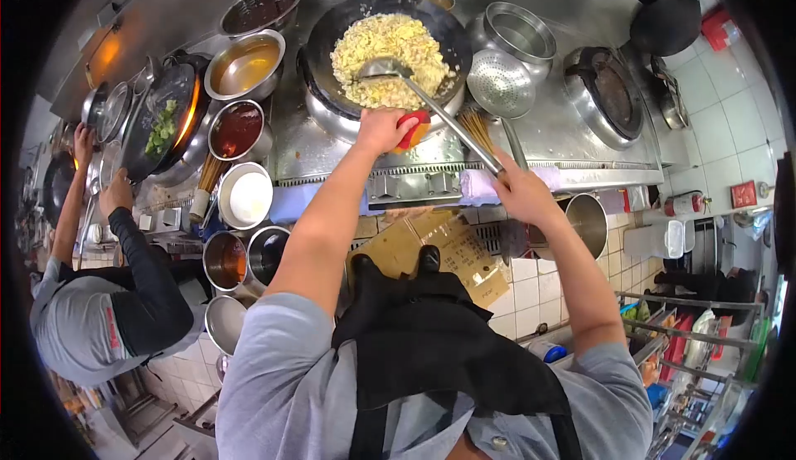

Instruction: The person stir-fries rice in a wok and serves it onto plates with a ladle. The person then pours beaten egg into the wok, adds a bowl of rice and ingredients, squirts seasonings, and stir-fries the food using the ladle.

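A large black wok (319, 41) sits on the middle burner, filled with yellowish fried rice (388, 41). My right hand (522, 185) is closed around the handle of a metal ladle (383, 69), whose bowl rests on the rice. At the wok's near edge, my left hand (385, 131) grips a red cloth (412, 128). A perforated skimmer (501, 85) lies right of the wok, with a bamboo brush (478, 128) beside it.
On the left a co-worker (108, 319) handles another wok (153, 116) with green vegetables. Bowls of red sauce (237, 131) and yellow liquid (245, 66) stand between the woks. An empty burner (609, 95) and a metal pot (583, 224) are on the right.
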The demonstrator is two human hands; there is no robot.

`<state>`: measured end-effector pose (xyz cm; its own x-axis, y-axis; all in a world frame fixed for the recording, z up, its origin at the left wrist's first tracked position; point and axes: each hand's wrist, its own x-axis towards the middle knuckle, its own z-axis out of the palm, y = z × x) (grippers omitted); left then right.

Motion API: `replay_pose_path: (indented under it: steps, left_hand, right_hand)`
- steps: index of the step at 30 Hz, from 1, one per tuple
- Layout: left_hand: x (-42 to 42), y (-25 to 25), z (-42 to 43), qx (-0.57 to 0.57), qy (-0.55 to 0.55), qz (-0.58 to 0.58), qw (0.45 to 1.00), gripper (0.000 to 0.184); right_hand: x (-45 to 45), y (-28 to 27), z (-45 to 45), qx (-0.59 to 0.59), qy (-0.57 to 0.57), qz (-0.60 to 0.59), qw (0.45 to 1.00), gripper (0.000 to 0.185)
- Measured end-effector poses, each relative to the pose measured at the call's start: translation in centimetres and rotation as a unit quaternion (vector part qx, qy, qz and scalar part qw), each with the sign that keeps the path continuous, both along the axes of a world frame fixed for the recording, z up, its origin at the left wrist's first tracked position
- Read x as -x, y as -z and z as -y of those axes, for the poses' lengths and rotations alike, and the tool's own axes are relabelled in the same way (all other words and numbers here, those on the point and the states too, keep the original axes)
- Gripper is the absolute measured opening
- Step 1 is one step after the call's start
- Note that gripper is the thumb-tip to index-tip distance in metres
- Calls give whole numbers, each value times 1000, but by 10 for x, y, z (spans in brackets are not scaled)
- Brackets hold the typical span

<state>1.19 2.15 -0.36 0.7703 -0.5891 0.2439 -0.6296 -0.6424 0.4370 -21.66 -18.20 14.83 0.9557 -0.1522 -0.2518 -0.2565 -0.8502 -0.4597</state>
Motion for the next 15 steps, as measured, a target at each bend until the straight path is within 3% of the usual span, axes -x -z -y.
replay_pose_path:
  steps: [1, 4, 6, 9, 11, 12, 14, 15]
  left_hand:
    - [7, -3, 9, -39, -33, -59, 997, 43]
    - [63, -40, 13, 7, -28, -11, 1000, 43]
    - [112, -104, -4, 11, 17, -33, 999, 42]
    - [115, -119, -6, 74, 42, 47, 995, 42]
    - [85, -109, 8, 39, 20, 37, 998, 41]
    - [73, -82, 16, 52, 15, 36, 998, 41]
    - [82, -19, 30, 55, -19, 49, 997, 42]
    - [99, 9, 31, 50, -34, 89, 994, 41]
  right_hand:
    - [16, -20, 1, 12, -30, -10, 999, 60]
    - [69, -118, 31, 58, -130, -3, 990, 61]
    - [87, -192, 40, 36, -89, -128, 987, 58]
    - [75, -191, 56, 104, -185, -68, 975, 52]
    - [30, -162, 35, 104, -123, -134, 978, 51]
    - [13, -120, 40, 68, -173, 0, 983, 49]
    - [-26, -31, 36, 78, -151, 98, 981, 43]
    - [-35, -27, 18, 93, -119, 92, 984, 44]
